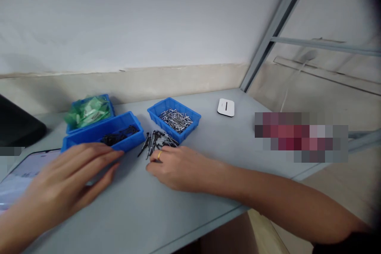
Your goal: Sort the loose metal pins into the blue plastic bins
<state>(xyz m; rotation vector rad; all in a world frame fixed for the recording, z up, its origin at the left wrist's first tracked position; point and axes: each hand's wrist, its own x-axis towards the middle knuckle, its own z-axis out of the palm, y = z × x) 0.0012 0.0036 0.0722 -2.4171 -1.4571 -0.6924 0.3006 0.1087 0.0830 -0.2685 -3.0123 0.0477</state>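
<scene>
My left hand [80, 170] hovers at the near side of a long blue bin [102, 129] that holds dark screw-like pieces [119, 135]. Its fingers are stretched out, thumb apart, with nothing seen between them. My right hand [175, 166], a yellow ring on one finger, rests at the near edge of a loose pile of dark and silver pieces [156, 139] on the table. Its fingers are bent together, and their tips are hidden, so what they hold cannot be made out. Behind the pile stands a blue tray [190, 113] of silver pin-like pieces [177, 120].
A blue bin [107, 99] with a green plastic bag [91, 111] stands at the back left. A phone-like screen [26, 172] and a black object [18, 123] lie left. A white square device [226, 107] sits back right, near a metal frame [264, 43] and a pixelated area.
</scene>
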